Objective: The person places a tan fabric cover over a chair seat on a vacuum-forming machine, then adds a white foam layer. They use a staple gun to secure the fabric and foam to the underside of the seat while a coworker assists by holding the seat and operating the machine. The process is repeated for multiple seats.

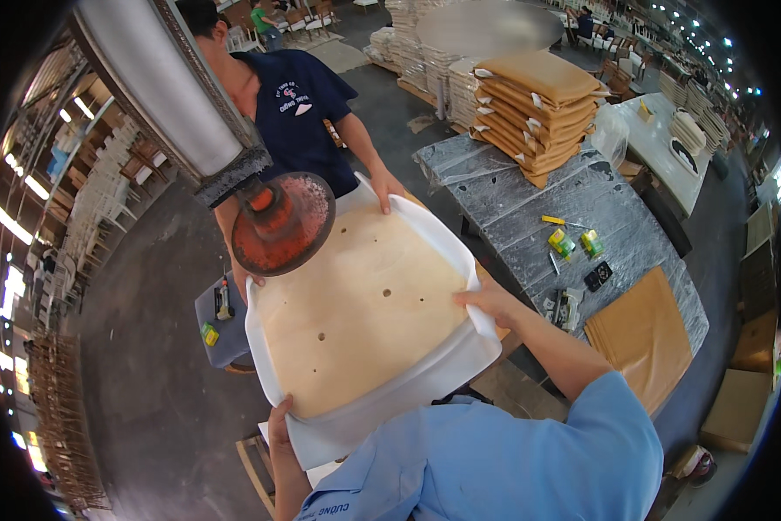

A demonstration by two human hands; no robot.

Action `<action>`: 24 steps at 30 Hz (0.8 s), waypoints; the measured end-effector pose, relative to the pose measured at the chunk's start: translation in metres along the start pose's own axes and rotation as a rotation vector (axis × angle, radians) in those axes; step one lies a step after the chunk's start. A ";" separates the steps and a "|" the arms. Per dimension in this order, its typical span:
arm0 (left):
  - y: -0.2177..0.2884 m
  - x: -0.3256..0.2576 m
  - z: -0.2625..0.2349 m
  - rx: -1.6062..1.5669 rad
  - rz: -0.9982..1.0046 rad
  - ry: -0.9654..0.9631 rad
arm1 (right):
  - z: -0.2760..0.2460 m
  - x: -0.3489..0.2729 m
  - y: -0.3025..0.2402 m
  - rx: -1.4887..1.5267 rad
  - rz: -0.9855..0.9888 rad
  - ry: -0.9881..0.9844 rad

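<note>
A pale plywood seat board (364, 321) with several holes lies face up inside a white foam pad (399, 382) that curls up around its edges. My left hand (280, 427) grips the near left corner, thumb over the foam rim. On the right side, my right hand (492, 301) is closed on the edge, its thumb pressing onto the wood. Opposite me, a co-worker in a navy shirt (304, 100) holds the far corners; that person's hand (385, 187) is at the far right one. A red round press disc (284, 224) hangs above the board's far left part.
The grey press column (178, 78) slants in from the upper left. On the right, a plastic-covered table (486, 174) bears stacked tan cushions (538, 100), a folded tan cover (642, 334), a yellow cutter (564, 221) and small green boxes. A staple gun (224, 301) rests on a side surface at left.
</note>
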State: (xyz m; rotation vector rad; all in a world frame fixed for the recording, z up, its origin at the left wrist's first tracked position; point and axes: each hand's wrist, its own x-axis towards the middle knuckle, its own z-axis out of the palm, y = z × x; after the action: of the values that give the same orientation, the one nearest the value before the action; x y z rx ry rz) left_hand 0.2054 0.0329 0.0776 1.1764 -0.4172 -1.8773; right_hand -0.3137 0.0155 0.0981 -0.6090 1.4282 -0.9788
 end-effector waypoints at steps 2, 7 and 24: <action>-0.008 0.008 -0.002 -0.028 0.005 0.043 | -0.002 0.005 0.009 -0.087 -0.024 0.066; -0.015 0.009 0.003 0.088 0.089 0.074 | -0.008 0.010 0.023 -0.198 -0.068 0.089; -0.020 0.019 0.013 0.582 0.105 0.296 | -0.007 0.002 0.009 -0.469 -0.119 0.148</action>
State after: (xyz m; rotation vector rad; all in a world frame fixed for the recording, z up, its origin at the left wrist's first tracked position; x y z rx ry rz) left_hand 0.1808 0.0272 0.0600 1.7467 -0.8739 -1.4959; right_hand -0.3189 0.0192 0.0888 -0.9897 1.7884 -0.7933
